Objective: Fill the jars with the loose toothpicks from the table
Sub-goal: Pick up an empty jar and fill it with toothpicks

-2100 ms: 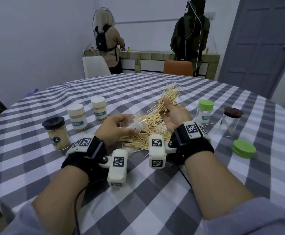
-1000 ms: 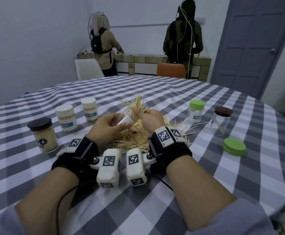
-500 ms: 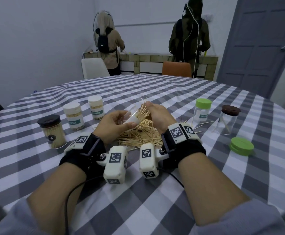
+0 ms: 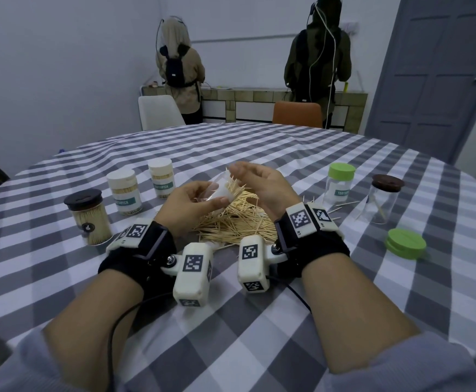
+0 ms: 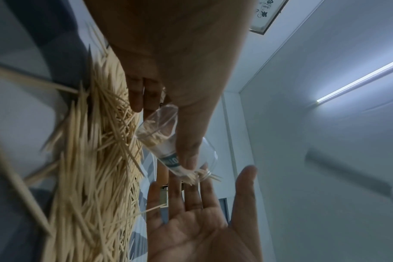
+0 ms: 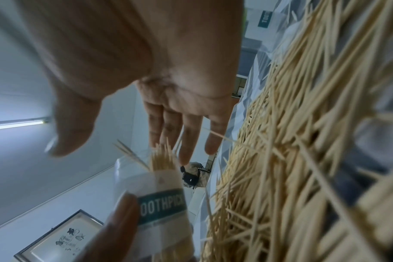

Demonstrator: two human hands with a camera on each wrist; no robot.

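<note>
— Setting? Domestic dining room.
— Evidence? Round counter (image 4: 259, 321) under checked cloth, dining chairs (image 4: 159, 111), tiled sideboard (image 4: 259, 96), panelled door (image 4: 435, 80), framed picture (image 6: 58, 237), tube light (image 5: 359, 81).

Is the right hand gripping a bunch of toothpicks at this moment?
No, the right hand is spread with straight, empty fingers beside the clear jar, whose mouth already has toothpicks sticking out.
</note>
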